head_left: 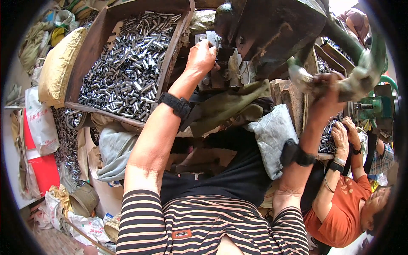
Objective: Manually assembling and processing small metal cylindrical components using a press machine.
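Observation:
My left hand (200, 58) reaches up to a small metal fixture under a dark, heavy machine head (272, 32). Its fingers are closed at the fixture, and what they pinch is hidden. To the left of that forearm stands a rust-brown tray (171, 63) heaped with short shiny metal tubes (138, 70). My right hand (328, 91), smeared by motion, is wrapped round a thick lever handle (363, 74) that seems bound with pale cloth. A dark olive cloth (231, 104) hangs just below the fixture.
A co-worker in an orange shirt (346, 212) sits close on the right, hands in more metal tubes (327, 138). Beside them is a green machine (369, 108). A yellowish sack (63, 66) leans left of the tray. A grey padded cloth (276, 131) hangs between my arms.

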